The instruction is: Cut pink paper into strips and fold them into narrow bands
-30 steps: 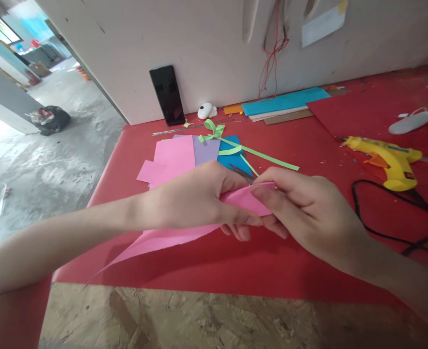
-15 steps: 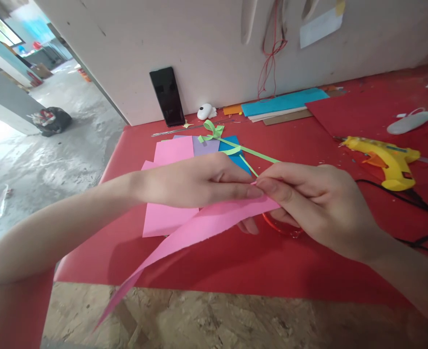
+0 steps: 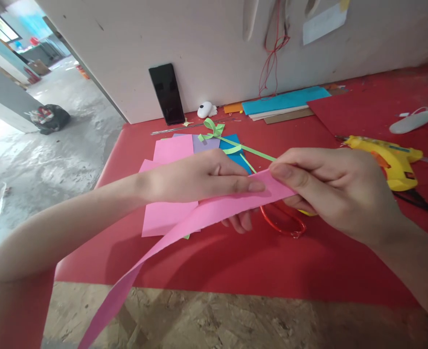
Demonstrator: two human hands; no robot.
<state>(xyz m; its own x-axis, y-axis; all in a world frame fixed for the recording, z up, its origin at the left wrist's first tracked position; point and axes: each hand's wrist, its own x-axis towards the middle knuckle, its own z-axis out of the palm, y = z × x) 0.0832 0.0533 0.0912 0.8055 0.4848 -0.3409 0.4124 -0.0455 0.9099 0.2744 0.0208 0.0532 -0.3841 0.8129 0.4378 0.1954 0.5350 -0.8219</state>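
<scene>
A long pink paper strip with a slightly ragged lower edge stretches between my hands and droops past the table's front edge. My left hand pinches it near the right part, thumb on top and fingers beneath. At its right end, my right hand grips it between thumb and curled fingers. Under the left hand lie pink paper sheets, a purple sheet and a blue sheet. Thin green paper strips curl on top. Red-handled scissors lie partly hidden beneath the right hand.
A yellow glue gun with a black cord lies at the right on the red table. Against the wall stand a black phone and a small white object. Blue paper lies at the back.
My right hand has moved right and slightly up, away from the left thumb, with the strip's end. More of the strip and the red scissor handle now show between the hands.
</scene>
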